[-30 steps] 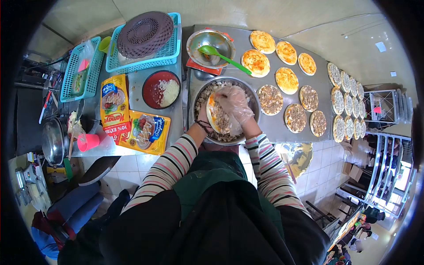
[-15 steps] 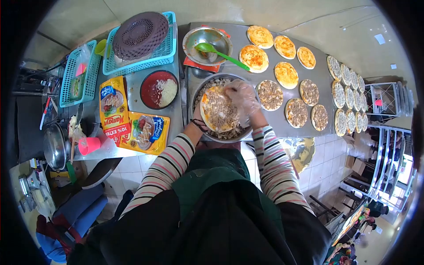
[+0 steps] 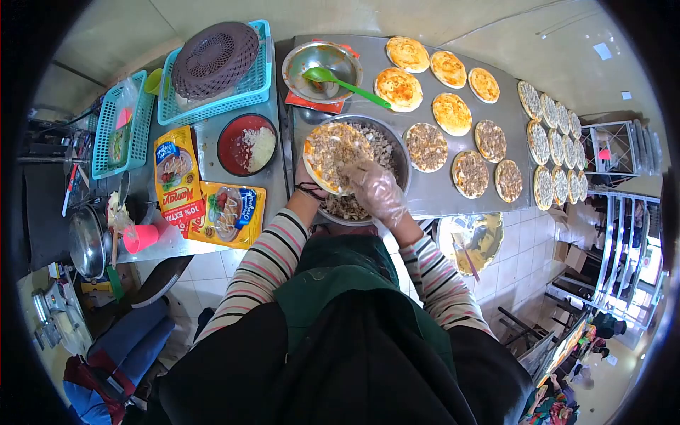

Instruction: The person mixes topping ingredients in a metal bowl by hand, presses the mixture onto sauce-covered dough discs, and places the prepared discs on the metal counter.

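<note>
A round pizza base point(image 3: 333, 152) covered with minced meat topping is held over the left side of the big metal bowl point(image 3: 406, 152). My left hand point(image 3: 303, 183) grips its lower left edge from beneath, most of the fingers hidden by the base. In a clear plastic glove, my right hand point(image 3: 377, 190) lies with stretched fingers against the topping at the base's lower right. Loose minced meat filling point(image 3: 375, 138) shows in the bowl beside and below the base.
To the right lie sauced bases point(image 3: 451, 113), meat-topped bases point(image 3: 426, 147) and rows of drizzled pizzas point(image 3: 538, 142). A steel bowl with a green spoon point(image 3: 347, 86) stands behind. At left are a red bowl of white shreds point(image 3: 230, 145), yellow sauce packs point(image 3: 225, 212) and turquoise baskets point(image 3: 216, 106).
The base has moved left and up from the bowl's middle, uncovering filling on the right. My gloved right hand has come down from above the topping to its lower right side.
</note>
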Tool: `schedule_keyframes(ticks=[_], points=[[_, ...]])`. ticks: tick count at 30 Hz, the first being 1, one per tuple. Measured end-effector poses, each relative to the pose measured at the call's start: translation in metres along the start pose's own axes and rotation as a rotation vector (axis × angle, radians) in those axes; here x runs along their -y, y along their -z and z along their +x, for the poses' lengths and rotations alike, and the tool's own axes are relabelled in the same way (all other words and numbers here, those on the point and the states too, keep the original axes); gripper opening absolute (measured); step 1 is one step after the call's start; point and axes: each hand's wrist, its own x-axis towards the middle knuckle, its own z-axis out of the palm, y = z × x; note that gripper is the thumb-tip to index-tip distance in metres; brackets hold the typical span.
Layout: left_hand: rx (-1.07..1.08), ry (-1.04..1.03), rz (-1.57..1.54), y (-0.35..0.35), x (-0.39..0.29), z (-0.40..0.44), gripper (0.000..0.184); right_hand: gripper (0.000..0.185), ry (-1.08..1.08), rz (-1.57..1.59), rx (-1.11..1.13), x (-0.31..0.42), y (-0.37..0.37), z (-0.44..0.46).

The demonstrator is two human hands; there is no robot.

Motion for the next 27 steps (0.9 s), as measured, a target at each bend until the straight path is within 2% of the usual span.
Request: schedule_keyframes(ticks=[2, 4, 7, 8, 9, 10, 11, 13, 14, 15, 17, 18, 21, 22, 23, 25, 26, 27], points=[[-0.012, -0.019, -0.009, -0.004, -0.001, -0.001, 0.045, 0.031, 0.006, 0.000, 0.027, 0.003, 0.001, -0.006], [0.185, 0.050, -0.047, -0.003, -0.001, -0.004, 0.045, 0.029, 0.072, 0.005, 0.025, 0.007, 0.005, -0.009], [0.226, 0.041, -0.095, -0.004, -0.001, -0.005, 0.045, 0.023, 0.032, -0.021, 0.037, -0.008, -0.003, -0.010], [0.197, 0.019, -0.061, -0.002, -0.001, -0.004, 0.046, 0.023, 0.032, -0.021, 0.036, -0.017, -0.004, -0.008], [0.199, 0.017, -0.060, -0.005, -0.001, -0.005, 0.046, 0.021, -0.069, 0.044, -0.042, -0.027, -0.002, -0.003], [0.085, 0.011, -0.028, -0.008, 0.000, -0.006, 0.045, 0.018, -0.172, 0.109, -0.118, -0.036, 0.000, 0.001], [-0.030, 0.007, 0.006, -0.007, 0.001, -0.007, 0.045, 0.018, -0.173, 0.110, -0.118, -0.039, 0.004, 0.007], [-0.009, 0.012, -0.005, -0.006, 0.003, -0.008, 0.047, 0.015, -0.253, 0.091, -0.078, -0.042, 0.014, 0.017], [0.015, 0.015, -0.018, -0.008, 0.004, -0.008, 0.050, 0.015, -0.131, 0.170, -0.155, -0.043, 0.010, 0.019], [0.018, 0.016, -0.017, -0.010, 0.005, -0.009, 0.050, 0.015, -0.130, 0.168, -0.158, -0.043, 0.008, 0.019], [0.209, 0.055, -0.089, -0.011, 0.007, -0.013, 0.044, 0.016, -0.080, 0.074, -0.124, -0.043, 0.004, 0.019], [0.173, 0.040, -0.079, -0.010, 0.007, -0.014, 0.044, 0.017, -0.179, 0.137, -0.088, -0.045, 0.008, 0.020], [0.107, 0.064, -0.094, -0.006, 0.006, -0.012, 0.047, 0.020, -0.243, 0.152, 0.019, -0.048, 0.015, 0.030], [0.036, 0.033, -0.003, -0.004, 0.009, -0.013, 0.044, 0.020, -0.338, 0.234, -0.006, -0.051, 0.012, 0.035], [0.005, 0.030, 0.021, -0.002, 0.011, -0.013, 0.044, 0.020, -0.341, 0.234, -0.007, -0.052, 0.011, 0.043], [0.011, 0.045, 0.020, -0.001, 0.015, -0.011, 0.043, 0.021, -0.057, 0.044, -0.031, -0.046, 0.012, 0.059], [0.045, 0.066, 0.008, -0.001, 0.017, -0.010, 0.043, 0.023, -0.090, 0.007, 0.065, -0.044, 0.013, 0.063], [0.078, 0.084, -0.005, 0.000, 0.018, -0.009, 0.043, 0.023, -0.090, 0.006, 0.064, -0.042, 0.016, 0.064]])
